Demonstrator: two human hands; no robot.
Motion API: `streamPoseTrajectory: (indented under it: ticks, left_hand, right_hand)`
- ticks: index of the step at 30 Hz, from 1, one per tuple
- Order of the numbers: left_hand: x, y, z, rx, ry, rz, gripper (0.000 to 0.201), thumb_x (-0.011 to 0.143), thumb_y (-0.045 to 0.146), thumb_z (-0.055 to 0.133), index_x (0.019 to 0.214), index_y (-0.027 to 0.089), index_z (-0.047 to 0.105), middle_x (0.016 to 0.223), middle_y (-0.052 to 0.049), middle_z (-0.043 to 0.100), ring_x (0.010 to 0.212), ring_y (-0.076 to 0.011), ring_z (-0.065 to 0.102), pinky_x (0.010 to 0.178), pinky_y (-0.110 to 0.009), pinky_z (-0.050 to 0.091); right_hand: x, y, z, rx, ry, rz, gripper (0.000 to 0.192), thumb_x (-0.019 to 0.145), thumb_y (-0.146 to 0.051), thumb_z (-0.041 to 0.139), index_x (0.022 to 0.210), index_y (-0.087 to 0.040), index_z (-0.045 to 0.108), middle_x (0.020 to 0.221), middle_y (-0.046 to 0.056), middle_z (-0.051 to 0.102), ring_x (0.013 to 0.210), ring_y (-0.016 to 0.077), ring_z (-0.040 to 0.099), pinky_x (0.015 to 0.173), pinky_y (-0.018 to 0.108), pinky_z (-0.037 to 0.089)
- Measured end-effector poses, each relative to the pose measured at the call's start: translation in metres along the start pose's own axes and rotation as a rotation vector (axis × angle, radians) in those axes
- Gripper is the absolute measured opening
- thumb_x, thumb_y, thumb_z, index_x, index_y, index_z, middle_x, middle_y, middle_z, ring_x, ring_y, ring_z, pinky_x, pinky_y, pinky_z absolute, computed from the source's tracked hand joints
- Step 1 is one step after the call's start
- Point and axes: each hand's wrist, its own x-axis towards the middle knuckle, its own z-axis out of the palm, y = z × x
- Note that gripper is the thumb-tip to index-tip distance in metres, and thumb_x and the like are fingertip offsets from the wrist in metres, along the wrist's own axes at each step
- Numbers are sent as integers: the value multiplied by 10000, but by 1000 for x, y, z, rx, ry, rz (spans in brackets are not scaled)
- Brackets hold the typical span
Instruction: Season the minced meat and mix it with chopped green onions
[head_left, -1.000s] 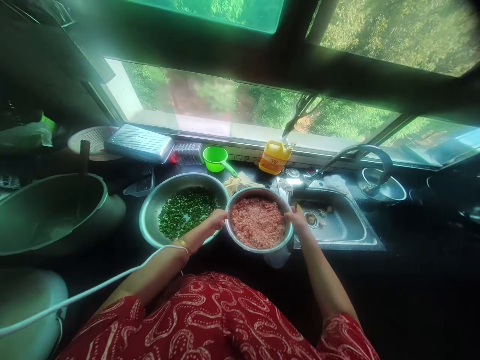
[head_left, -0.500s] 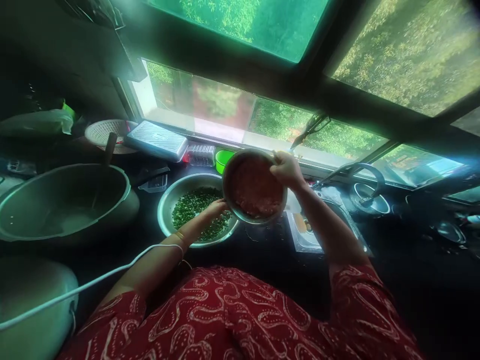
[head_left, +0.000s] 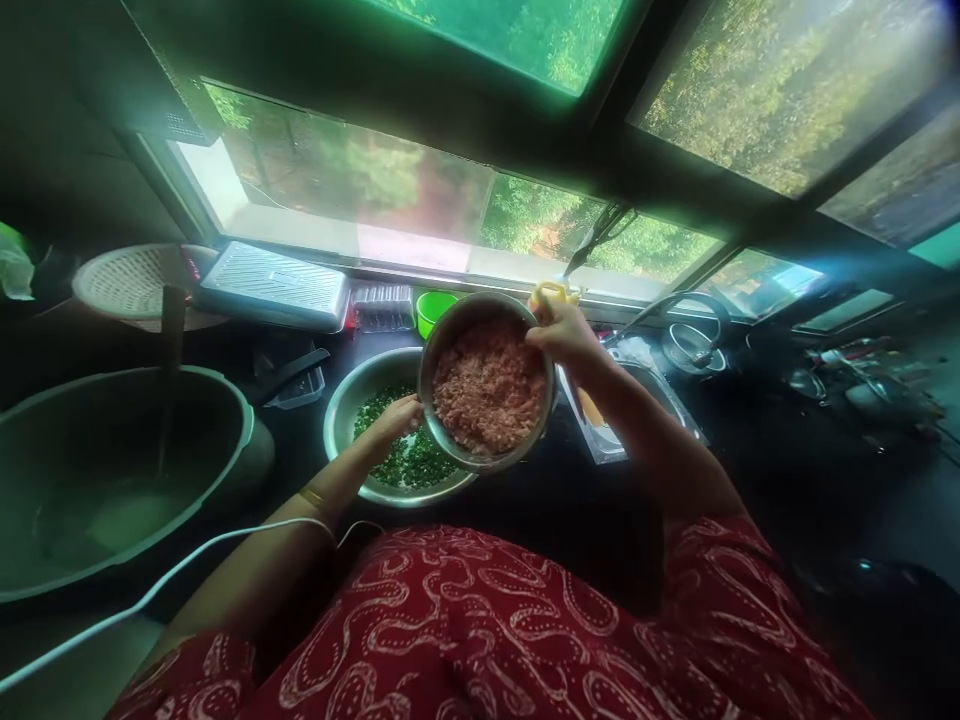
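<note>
Both hands clamped on one steel bowl of minced meat (head_left: 489,385), raised and tilted toward the camera above a wider bowl. Right hand (head_left: 564,332): fingers curled over the far right rim, closed tight on it. Left hand (head_left: 397,418): fingers folded against the lower left rim and underside, gripping there; gold bangle (head_left: 311,497) at the wrist.

Items, largest first:
- Large pale green basin (head_left: 127,470), far left on the dark counter, dark upright handle rising from it.
- Steel sink (head_left: 637,400), right of the meat bowl, mostly hidden by the right forearm.
- Wide steel bowl of chopped greens (head_left: 390,450), on the counter directly beneath the raised bowl, partly covered by it.
- Ribbed metal tray (head_left: 274,285), on the window sill.
- White woven basket (head_left: 131,280), left of the tray.
- Green plastic ladle (head_left: 433,308), behind the meat bowl.
- Yellow bottle cap and handle (head_left: 547,292), just above the right hand.
</note>
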Motion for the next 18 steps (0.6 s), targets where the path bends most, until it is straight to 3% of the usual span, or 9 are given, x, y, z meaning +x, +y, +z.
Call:
streamPoseTrajectory:
  ticks: [6,11,14,16,18]
  left_hand:
    - [10,-3,0,116,-147,-34,262,570,293,473,766,152,575,606,26,435,515,-91,349,451,-209,209]
    - [29,-27,20,160,-149,-92,177,591,226,442,699,157,564,579,28,436,503,-91,339,447,-204,231]
    - [37,-43,22,263,-161,-132,128,644,207,444,675,156,558,600,11,492,527,-112,427,477,-213,320]
    - [38,-46,18,433,-164,-46,221,685,205,467,826,144,627,717,-24,593,646,-162,543,578,-247,423]
    - [38,-38,15,629,-116,212,396,722,200,491,1090,132,621,962,-81,652,883,-224,599,786,-313,471]
  right_hand:
    - [-41,17,-11,-24,205,278,137,485,-192,565,581,-181,467,532,-61,416,515,76,362,486,220,276]
    - [-66,42,2,-64,318,411,157,468,-229,553,575,-194,444,525,-72,394,511,79,353,496,227,279]
    - [-70,49,10,-141,341,432,150,476,-244,537,582,-197,443,530,-73,385,514,81,350,499,228,274]
    - [-70,49,15,-193,318,417,138,489,-251,522,594,-198,450,532,-72,379,514,83,343,497,230,266]
    - [-66,47,19,-213,298,386,130,500,-254,508,601,-200,445,537,-72,371,513,82,332,495,231,258]
